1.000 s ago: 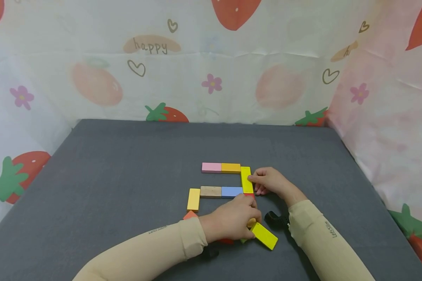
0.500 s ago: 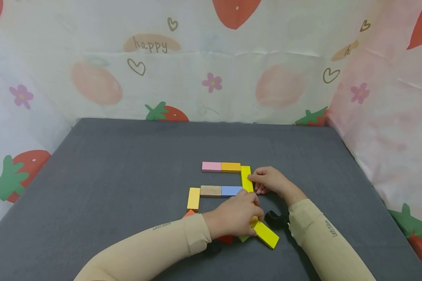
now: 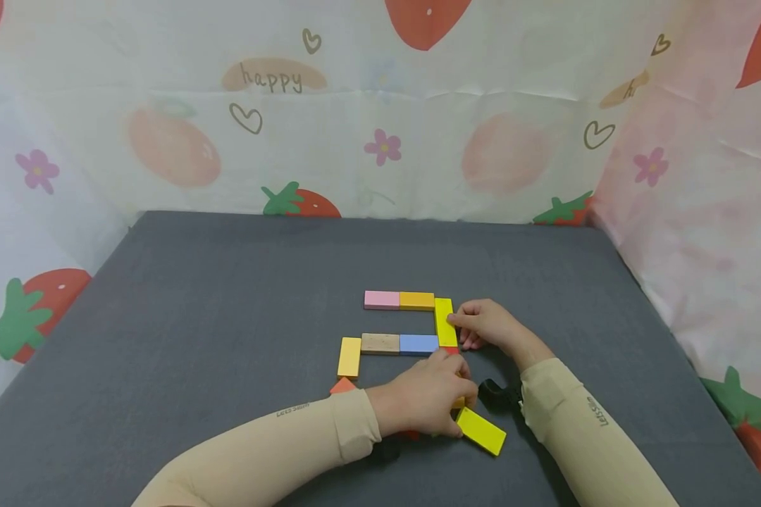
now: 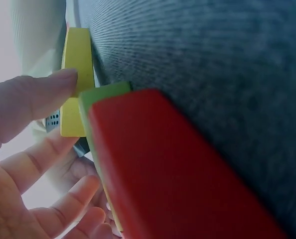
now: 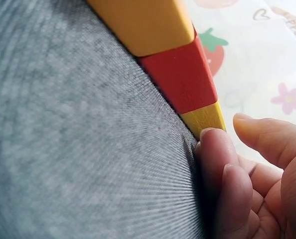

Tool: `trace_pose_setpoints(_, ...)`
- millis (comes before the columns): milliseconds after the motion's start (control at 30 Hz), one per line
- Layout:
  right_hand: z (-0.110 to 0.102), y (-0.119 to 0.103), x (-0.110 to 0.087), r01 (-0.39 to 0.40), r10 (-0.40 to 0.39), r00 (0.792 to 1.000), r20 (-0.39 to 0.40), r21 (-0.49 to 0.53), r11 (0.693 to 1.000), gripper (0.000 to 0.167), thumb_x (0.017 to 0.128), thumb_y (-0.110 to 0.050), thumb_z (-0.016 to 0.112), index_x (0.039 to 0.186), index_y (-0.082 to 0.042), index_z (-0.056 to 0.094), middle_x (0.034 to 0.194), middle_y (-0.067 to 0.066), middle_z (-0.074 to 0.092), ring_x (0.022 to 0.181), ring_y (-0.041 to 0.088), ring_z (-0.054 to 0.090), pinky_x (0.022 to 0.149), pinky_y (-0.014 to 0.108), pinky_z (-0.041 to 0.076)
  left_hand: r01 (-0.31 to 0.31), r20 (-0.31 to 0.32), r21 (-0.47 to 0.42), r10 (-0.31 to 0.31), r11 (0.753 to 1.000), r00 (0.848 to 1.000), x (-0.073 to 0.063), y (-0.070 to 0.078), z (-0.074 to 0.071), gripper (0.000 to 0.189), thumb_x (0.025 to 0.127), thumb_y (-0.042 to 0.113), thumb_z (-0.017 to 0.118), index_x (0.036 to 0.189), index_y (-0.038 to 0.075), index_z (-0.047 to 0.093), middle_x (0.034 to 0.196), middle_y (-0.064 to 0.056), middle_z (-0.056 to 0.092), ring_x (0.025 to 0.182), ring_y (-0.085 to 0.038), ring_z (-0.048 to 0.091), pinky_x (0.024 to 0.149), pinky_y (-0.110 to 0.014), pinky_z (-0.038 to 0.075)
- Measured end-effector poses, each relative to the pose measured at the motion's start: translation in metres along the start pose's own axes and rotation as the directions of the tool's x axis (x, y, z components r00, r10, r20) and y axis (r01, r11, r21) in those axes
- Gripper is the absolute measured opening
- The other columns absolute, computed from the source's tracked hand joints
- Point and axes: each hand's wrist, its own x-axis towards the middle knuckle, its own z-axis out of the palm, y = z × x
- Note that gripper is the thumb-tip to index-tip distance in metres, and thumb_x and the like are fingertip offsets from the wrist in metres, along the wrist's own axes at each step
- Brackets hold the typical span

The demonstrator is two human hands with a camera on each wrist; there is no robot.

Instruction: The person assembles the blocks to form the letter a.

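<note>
Toy blocks lie edge to edge in a winding row on the dark cloth. My left hand [image 3: 421, 394] pinches a bright yellow block [image 3: 482, 432] at its near end, thumb and forefinger on it in the left wrist view. A green block [image 4: 105, 92] and a red block [image 4: 158, 149] are close beside these fingers. At the row's far right, my right hand [image 3: 491, 327] rests its fingertips against the side of another yellow block [image 3: 444, 320]; the thumb stays apart from it in the right wrist view. My left hand hides part of the row.
Pink [image 3: 381, 301], orange [image 3: 416, 302], blue [image 3: 418, 345], wood-coloured [image 3: 380, 344] and pale yellow [image 3: 349, 358] blocks continue the row. An orange-red block [image 3: 343, 385] peeks out by the left sleeve. A black strap [image 3: 497, 396] hangs at the right wrist. Printed cloth walls surround the table [image 3: 228, 296].
The yellow block in my left hand has shifted slightly right and nearer, with the left hand moving a little right. My right hand has stayed where it was.
</note>
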Motion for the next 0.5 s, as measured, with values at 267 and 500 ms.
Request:
trace_pose_setpoints(267,0.001,-0.0001,-0.0002,0.007,-0.007,1.0,0.001,-0.007,1.0,0.029,0.095,-0.031,0.062,0.077,-0.009,0.06,0.06,0.001,0.059,0.054,0.011,0.059,0.056,0.023,0.051,-0.004,0.025,0.003,0.004,1.0,1.0,-0.0003,-0.0017,0.0032,0.026,0.079,0.038,0.08,0.103,0.032,0.07,0.129,0.001,0.052,0.117,-0.016,0.041,0.095,-0.029,0.045)
trace_pose_setpoints(500,-0.0001,-0.0007,-0.0014,0.007,-0.007,1.0,0.004,-0.01,1.0,0.029,0.096,-0.031,0.061,0.077,-0.009,0.06,0.06,0.0,0.059,0.054,0.011,0.059,0.056,0.023,0.05,-0.036,0.014,0.032,0.036,0.999,0.999,-0.0015,-0.0029,0.0003,0.023,0.081,0.034,0.078,0.103,0.033,0.07,0.134,0.0,0.05,0.123,-0.018,0.04,0.098,-0.032,0.045)
